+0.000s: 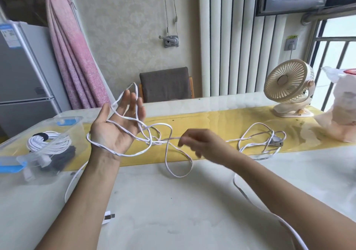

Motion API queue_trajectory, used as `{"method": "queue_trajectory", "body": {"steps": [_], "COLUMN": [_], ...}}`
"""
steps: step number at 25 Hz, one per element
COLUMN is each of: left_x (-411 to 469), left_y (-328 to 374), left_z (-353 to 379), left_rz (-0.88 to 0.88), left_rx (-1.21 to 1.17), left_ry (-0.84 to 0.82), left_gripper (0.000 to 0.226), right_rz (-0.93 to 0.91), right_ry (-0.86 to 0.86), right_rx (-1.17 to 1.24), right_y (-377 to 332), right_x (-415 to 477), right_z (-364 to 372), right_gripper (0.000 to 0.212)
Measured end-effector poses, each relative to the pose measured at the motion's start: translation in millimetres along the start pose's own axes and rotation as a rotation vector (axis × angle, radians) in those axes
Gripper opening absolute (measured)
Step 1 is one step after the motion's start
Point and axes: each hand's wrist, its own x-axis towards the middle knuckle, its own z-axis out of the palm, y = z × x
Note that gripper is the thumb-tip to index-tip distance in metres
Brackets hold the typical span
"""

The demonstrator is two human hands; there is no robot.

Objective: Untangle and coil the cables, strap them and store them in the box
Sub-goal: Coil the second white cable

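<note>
Fingers of your left hand, just right of the clear box holding a strapped white coil, are straight, palm up. White cable loops round that wrist and over the fingers. Tangle hangs above the table. Your right hand, blurred, pinches one strand. More loops lie further right, near the fan.

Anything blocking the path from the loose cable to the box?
Nothing visible stands between them. The cable loops round the left hand, the right hand pinches it, and the box sits beside the left hand, already holding one coil.
</note>
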Motion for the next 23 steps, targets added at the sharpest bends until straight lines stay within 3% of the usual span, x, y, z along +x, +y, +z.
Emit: {"method": "queue_trajectory", "body": {"steps": [4, 7, 10, 13, 14, 17, 18, 19, 21, 22, 23], "left_x": [3, 8, 12, 1, -2, -13, -10, -11, -16, -24, -35], "left_y": [13, 22, 25, 29, 33, 40, 43, 46, 52, 60, 68], "left_z": [-4, -14, -29, -43, -48, -44, -43, -36, -21, -15, -7], "left_rz": [0.202, 0.226, 0.23, 0.233, 0.11, -0.529, -0.538, -0.434, -0.044, 0.066, 0.031], "left_rx": [0.222, 0.329, 0.624, 1.416, 1.639, 2.042, 2.075, 2.065, 1.884, 1.726, 1.54], "left_ry": [0.29, 0.423, 0.625, 0.828, 0.796, 0.525, 0.506, 0.522, 0.545, 0.345, 0.037], "left_gripper": [0.013, 0.018, 0.02, 0.007, 0.015, 0.031, 0.043, 0.057, 0.079, 0.087, 0.093], "right_rz": [-0.015, 0.095, 0.201, 0.217, 0.202, 0.118, 0.095, 0.076, 0.036, 0.016, 0.0], "right_ry": [0.607, 1.019, 1.16, 1.151, 1.126, 0.993, 0.952, 0.926, 0.903, 0.894, 0.881], "right_rx": [0.389, 0.506, 0.472, 0.475, 0.482, 0.49, 0.468, 0.445, 0.406, 0.388, 0.373], "right_y": [-1, 18, 36, 38, 37, 31, 28, 25, 18, 16, 14], "right_x": [0, -5, -8, -7, -8, -8, -7, -6, -5, -5, -5], "right_z": [-57, -96, -113, -114, -113, -108, -105, -103, -99, -97, -95], "right_gripper": [0.029, 0.029, 0.03, 0.032, 0.032, 0.03, 0.03, 0.03, 0.031, 0.031, 0.031]}}
